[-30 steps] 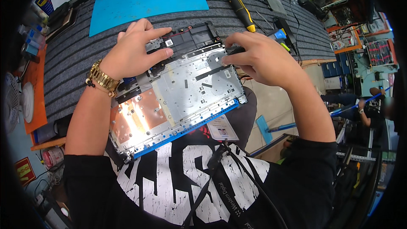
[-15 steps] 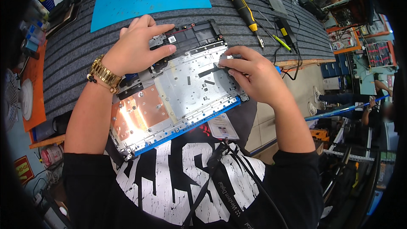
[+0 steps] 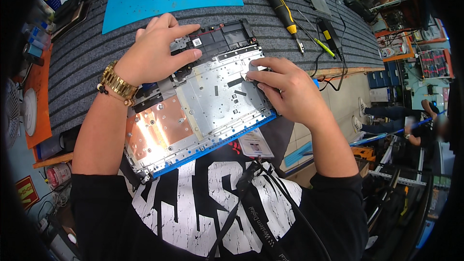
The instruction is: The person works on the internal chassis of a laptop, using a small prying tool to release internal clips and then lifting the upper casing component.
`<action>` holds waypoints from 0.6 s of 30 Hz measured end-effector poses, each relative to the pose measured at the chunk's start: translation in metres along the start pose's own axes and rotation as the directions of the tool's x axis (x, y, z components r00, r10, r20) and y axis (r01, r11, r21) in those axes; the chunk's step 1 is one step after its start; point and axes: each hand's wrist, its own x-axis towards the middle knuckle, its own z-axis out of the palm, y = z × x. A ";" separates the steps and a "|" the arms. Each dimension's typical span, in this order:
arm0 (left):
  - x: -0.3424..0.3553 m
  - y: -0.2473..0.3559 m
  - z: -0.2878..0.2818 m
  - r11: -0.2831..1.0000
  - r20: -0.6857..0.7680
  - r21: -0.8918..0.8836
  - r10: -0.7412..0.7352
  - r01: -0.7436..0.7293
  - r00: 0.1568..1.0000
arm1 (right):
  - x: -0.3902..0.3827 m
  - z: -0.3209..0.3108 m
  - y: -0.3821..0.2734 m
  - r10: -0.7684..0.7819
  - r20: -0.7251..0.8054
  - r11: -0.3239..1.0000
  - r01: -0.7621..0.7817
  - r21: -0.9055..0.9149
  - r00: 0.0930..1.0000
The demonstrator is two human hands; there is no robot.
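Silver metal laptop chassis [image 3: 222, 111], inner side up, tilted, near edge over the lap, far end on the grey striped bench mat [image 3: 72, 87]. Copper sheet [image 3: 157, 130] on chassis's left part, blue strip [image 3: 212, 144] along its near edge, black plastic section [image 3: 224, 38] at its far edge. Left hand [image 3: 157, 48] on chassis's far left corner, thumb and index spread apart on the black section; other fingertips hidden. Gold watch [image 3: 119, 81] on that wrist, just left of chassis. Right hand [image 3: 290, 87] at chassis's right side, fingertips bunched on the metal by a black tape strip [image 3: 236, 82]; cannot tell if anything is pinched. Hands apart. Beyond chassis: blue mat [image 3: 174, 7]. Past its far right corner: yellow-black screwdriver [image 3: 281, 12], green pen-shaped tool [image 3: 325, 48], black power adapter [image 3: 329, 37]. ID card [image 3: 256, 144] just off chassis's near edge.
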 end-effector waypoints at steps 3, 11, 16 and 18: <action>-0.001 0.000 0.000 1.000 -0.002 0.003 -0.005 0.005 1.000 | 0.000 0.001 0.000 -0.006 -0.004 1.000 0.006 -0.004 1.000; -0.002 0.000 -0.001 1.000 -0.003 0.011 0.000 0.000 1.000 | -0.001 0.005 -0.003 -0.008 -0.045 1.000 0.008 -0.012 0.999; -0.001 -0.005 0.000 0.999 -0.003 -0.001 0.033 -0.033 0.999 | -0.004 0.014 -0.009 -0.003 -0.099 0.999 0.000 -0.034 0.995; -0.002 -0.007 0.000 0.999 0.000 -0.005 0.041 -0.041 0.999 | -0.005 0.017 -0.010 -0.002 -0.119 0.999 -0.004 -0.048 0.993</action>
